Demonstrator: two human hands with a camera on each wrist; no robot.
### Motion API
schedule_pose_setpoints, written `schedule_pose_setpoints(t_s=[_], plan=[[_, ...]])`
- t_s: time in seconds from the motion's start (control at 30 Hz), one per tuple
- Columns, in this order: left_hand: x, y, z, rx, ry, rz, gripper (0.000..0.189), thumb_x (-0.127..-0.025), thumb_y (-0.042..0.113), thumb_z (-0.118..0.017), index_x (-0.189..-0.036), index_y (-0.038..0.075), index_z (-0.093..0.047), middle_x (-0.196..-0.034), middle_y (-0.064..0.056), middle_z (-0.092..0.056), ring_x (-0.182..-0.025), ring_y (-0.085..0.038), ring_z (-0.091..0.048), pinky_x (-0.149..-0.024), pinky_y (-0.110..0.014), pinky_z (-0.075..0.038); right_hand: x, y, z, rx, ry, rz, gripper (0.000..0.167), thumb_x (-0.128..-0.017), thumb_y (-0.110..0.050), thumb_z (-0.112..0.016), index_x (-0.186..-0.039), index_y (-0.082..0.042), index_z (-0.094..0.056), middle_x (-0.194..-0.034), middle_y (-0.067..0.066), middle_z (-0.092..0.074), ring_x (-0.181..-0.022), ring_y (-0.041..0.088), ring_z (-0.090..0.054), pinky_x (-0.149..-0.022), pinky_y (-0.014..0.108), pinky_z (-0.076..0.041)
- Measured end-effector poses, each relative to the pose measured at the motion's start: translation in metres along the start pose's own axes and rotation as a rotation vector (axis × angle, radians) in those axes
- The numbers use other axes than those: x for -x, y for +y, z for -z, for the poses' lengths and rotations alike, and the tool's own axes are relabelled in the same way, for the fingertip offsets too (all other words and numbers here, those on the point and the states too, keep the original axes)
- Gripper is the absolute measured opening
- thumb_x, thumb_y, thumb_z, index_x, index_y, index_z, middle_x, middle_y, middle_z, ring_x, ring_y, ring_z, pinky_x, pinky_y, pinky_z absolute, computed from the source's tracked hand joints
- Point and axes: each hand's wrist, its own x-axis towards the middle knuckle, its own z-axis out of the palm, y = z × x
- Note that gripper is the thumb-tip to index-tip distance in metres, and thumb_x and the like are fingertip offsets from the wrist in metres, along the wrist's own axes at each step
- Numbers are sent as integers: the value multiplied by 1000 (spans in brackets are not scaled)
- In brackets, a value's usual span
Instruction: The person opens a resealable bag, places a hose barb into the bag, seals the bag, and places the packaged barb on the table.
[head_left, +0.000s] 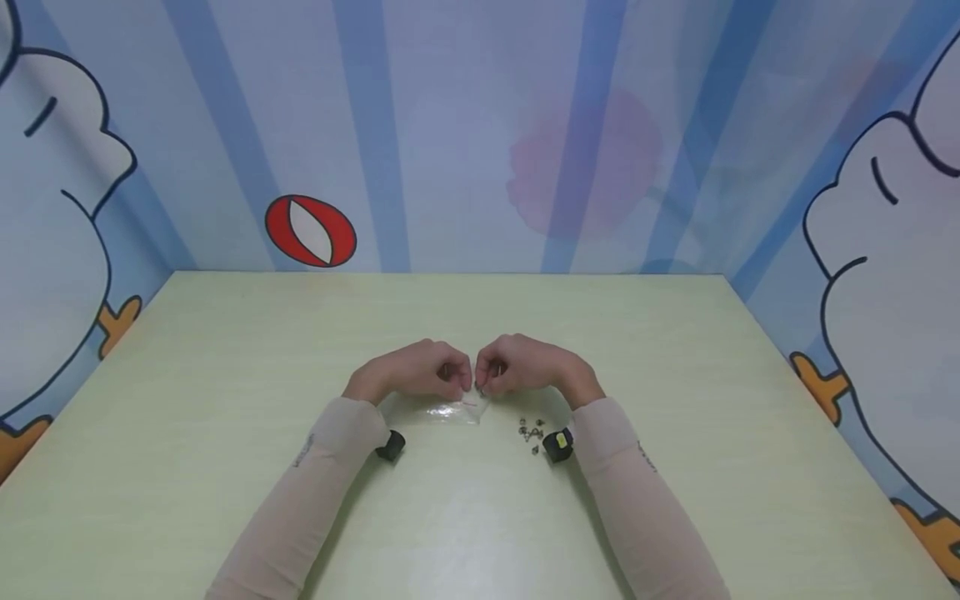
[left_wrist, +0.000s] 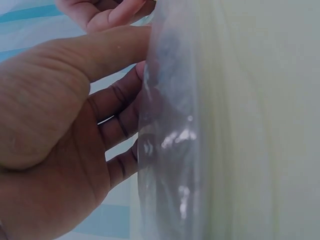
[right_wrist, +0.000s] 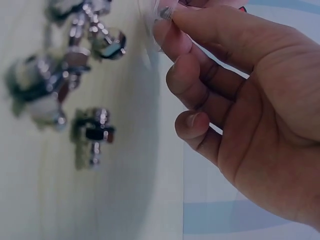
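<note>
My left hand (head_left: 420,369) pinches a clear plastic zip bag (head_left: 452,412) by its upper edge. In the left wrist view the bag (left_wrist: 172,150) hangs close in front of the palm, with the other fingers loosely bent behind it. My right hand (head_left: 534,364) meets the left at the bag's top corner. Between its thumb and forefinger is a small shiny metal screw-like piece (right_wrist: 165,12), held right at the bag's edge. Several similar metal pieces (head_left: 533,433) lie on the table just below the right hand; one such piece (right_wrist: 97,132) stands apart in the right wrist view.
A pale green-yellow table (head_left: 480,517) spreads around both hands. Behind it rises a blue striped backdrop (head_left: 465,133) with cartoon pictures. A black wrist camera (head_left: 391,446) sits under the left wrist, and another camera (head_left: 558,445) under the right, beside the loose pieces.
</note>
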Motion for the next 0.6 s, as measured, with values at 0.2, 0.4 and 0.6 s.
schedule_pose_setpoints(t_s=[0.2,0.4,0.6], plan=[[-1,0,0,-6,-1,4,10,-92,7,-68,-96,16,-69,-86,3,-62,-83,-14,-54,-79,-30,-44,3,-2,2,-4,2,-1,12,-89,-1,-68,-97,-9,-70,-92,-1,-66,-83,13,-58,-76,26,-48],[1,2,0,-7,-3,14,10,-92,7,-68,-96,16,-69,-85,3,-61,-82,-14,-53,-79,-30,-43,7,-3,6,4,-15,2,11,-90,-4,-67,-99,-10,-70,-94,-3,-66,-86,14,-59,-77,28,-49],[1,2,1,-9,-3,13,10,-92,7,-68,-96,16,-68,-85,3,-61,-81,-14,-52,-77,-30,-43,14,1,13,-3,-30,-8,11,-89,-6,-67,-98,-12,-70,-95,-4,-66,-88,15,-58,-79,31,-48]])
